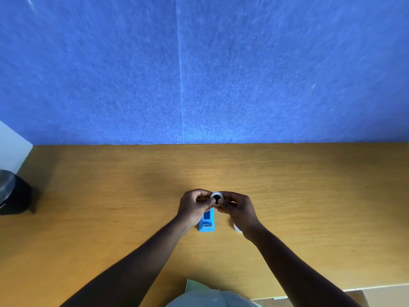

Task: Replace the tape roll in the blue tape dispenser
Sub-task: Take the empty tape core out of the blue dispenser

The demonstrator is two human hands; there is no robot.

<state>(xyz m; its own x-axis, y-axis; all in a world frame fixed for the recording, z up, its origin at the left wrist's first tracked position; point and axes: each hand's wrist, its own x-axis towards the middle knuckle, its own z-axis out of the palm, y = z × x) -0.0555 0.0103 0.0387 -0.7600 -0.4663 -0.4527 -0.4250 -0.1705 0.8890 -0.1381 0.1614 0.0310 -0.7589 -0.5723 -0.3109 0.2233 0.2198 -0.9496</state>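
The blue tape dispenser stands on the wooden table, just below my hands; its roll slot looks empty. Both hands hold a small tape roll with a black core hub in it, raised above the dispenser's far end. My left hand pinches the roll's left side and my right hand grips its right side. A second white roll lies on the table, mostly hidden under my right wrist.
A black round object with a shiny top sits at the table's left edge. A blue felt wall rises behind the table. The table's front edge runs at the lower right.
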